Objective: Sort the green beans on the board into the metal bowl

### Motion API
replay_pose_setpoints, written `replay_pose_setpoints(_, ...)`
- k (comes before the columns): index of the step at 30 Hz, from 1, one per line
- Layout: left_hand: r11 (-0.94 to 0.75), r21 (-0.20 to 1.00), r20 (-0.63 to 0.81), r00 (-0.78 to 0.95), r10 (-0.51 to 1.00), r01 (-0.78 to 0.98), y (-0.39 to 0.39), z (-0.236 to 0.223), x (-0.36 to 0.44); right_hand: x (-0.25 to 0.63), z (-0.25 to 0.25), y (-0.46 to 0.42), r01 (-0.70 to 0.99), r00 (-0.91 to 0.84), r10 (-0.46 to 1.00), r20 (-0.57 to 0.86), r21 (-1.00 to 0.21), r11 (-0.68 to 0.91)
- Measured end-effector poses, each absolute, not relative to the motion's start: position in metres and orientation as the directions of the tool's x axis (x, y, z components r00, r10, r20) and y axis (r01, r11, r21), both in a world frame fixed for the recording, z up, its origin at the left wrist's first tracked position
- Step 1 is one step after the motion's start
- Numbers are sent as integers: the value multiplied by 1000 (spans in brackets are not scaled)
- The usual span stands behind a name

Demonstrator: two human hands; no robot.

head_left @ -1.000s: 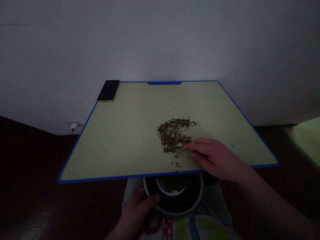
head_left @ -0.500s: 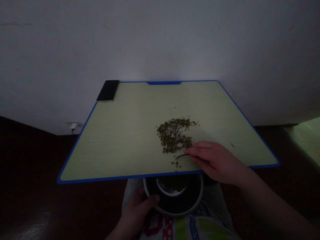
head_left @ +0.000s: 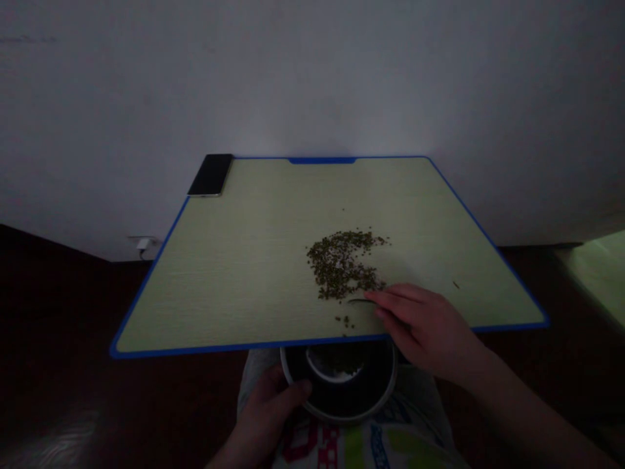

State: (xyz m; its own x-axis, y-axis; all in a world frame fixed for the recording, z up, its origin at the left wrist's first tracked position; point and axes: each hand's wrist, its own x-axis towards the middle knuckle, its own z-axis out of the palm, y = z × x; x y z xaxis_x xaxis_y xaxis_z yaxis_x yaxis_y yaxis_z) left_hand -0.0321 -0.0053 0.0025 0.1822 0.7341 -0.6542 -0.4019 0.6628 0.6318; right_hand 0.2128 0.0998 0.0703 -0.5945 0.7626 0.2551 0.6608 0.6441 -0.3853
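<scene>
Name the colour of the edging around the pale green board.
The edging is bright blue, shown best in the head view.

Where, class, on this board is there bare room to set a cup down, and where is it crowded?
The widest free patch on the board lies left of the seeds, bordered by the phone and the left edge. A narrower strip runs behind the seeds along the far edge. It is crowded at near right, where the right hand meets the seeds.

From here I see a pale green wood-grain bench [head_left: 219, 286] edged in blue. A black smartphone [head_left: 211, 176] sits at its far left corner, a heap of small green-brown seeds [head_left: 339, 267] lies right of centre, and a few loose seeds [head_left: 345, 321] lie nearer the front edge.
</scene>
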Motion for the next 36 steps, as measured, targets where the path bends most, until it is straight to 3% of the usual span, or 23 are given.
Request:
replay_pose_setpoints(24,661,669,-650,165,742,-338,-4,7,-33,206,69,105,672,-588,767,257,-373,640)
replay_pose_setpoints(36,657,649,-642,187,744,-385,-5,5,-33,201,69,103,586,-662,700,268,-397,707)
